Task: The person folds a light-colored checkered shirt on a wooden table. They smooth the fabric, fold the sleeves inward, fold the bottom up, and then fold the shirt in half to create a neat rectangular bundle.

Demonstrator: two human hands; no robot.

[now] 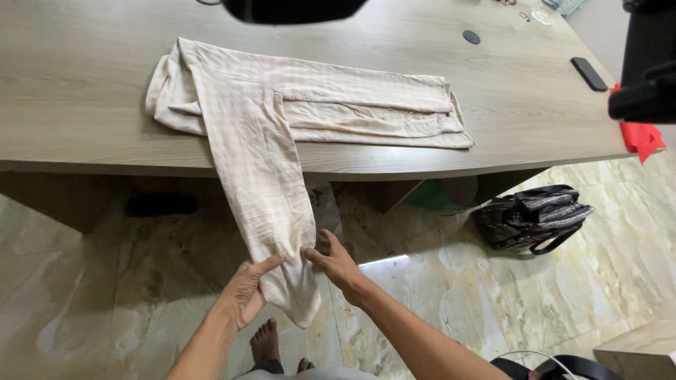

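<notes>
While the folded cream shirt [310,105] lies lengthwise left to right on the wooden table [70,84], its sleeve [267,204] hangs over the near edge, pinched by the left hand [246,292] and right hand [336,264].

Light was soft, even and fairly bright across the wooden table [84,91]. A glossy glare patch shone on the marble floor [384,262] at lower centre. Deep shadow sat under the table edge. The wide lens bent the frame edges; focus stayed sharp.
</notes>
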